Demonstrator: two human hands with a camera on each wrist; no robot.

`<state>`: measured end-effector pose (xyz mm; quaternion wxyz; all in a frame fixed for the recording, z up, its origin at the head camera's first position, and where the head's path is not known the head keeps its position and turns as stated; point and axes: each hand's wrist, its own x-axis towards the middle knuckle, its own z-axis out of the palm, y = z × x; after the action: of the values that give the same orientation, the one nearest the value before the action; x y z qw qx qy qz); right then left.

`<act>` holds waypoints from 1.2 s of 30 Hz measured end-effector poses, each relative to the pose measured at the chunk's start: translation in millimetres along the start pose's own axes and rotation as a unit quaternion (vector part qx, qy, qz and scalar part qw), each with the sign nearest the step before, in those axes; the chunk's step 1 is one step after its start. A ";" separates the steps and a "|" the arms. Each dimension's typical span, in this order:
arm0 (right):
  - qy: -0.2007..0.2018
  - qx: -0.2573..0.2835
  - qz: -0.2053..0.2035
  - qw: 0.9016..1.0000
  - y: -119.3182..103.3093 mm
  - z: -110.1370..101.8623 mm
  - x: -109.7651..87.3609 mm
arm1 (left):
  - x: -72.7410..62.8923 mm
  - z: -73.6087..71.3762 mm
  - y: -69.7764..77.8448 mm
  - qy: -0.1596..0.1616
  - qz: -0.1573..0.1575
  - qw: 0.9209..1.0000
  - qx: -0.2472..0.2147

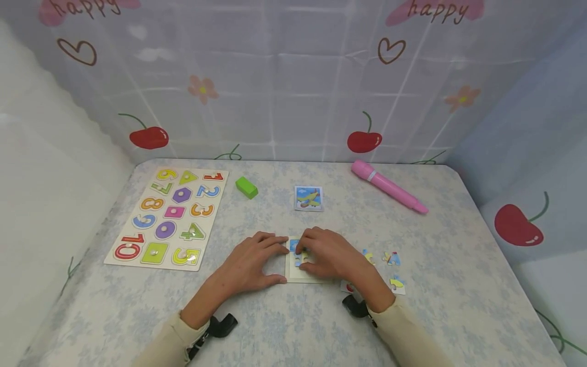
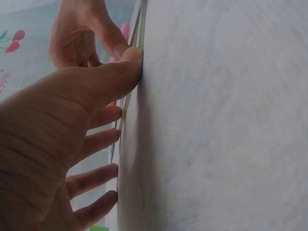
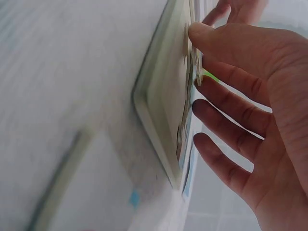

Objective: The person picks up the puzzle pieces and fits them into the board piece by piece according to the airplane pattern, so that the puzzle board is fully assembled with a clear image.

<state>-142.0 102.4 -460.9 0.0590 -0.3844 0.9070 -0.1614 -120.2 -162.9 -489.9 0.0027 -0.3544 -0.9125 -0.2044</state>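
Observation:
A small cream puzzle tray (image 1: 293,275) lies on the table between the two hands, with some blue and yellow pieces set in its upper left part. My left hand (image 1: 249,260) has its fingers extended and spread, fingertips and thumb against the tray's left edge. Over the tray, my right hand (image 1: 332,255) has bent fingers and pinches a small jigsaw piece (image 3: 198,72), which stands tilted just off the tray in the right wrist view. The hand hides part of the tray. Loose jigsaw pieces (image 1: 392,258) lie right of it, some partly behind the right wrist.
Behind the tray lies a picture card (image 1: 309,198) of a yellow airplane. A green block (image 1: 246,187) sits farther left, near a board of numbers and shapes (image 1: 208,229). A pink marker (image 1: 390,187) lies at the back right. Printed curtains rise behind the table.

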 end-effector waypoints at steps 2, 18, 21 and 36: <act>0.002 -0.004 -0.001 1.000 -1.6 0.9 1.4 | 0.2 0.6 -0.3 0.002 0.002 1.000 -0.002; 0.019 -0.012 -0.008 1.000 -3.6 7.5 6.7 | 0.0 -1.1 2.0 -0.003 -0.004 1.000 -0.005; 0.018 -0.020 -0.003 1.000 -4.5 7.8 6.5 | -0.1 -0.9 2.2 -0.005 -0.005 1.000 -0.007; 0.087 -0.126 0.017 0.988 -13.2 11.9 5.6 | -0.1 -1.2 1.1 -0.009 -0.010 1.000 0.002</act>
<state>-134.2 86.8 -467.5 -0.0662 -0.3575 0.9283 -0.0780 -119.5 -162.7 -488.4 -0.0064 -0.3473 -0.9162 -0.1996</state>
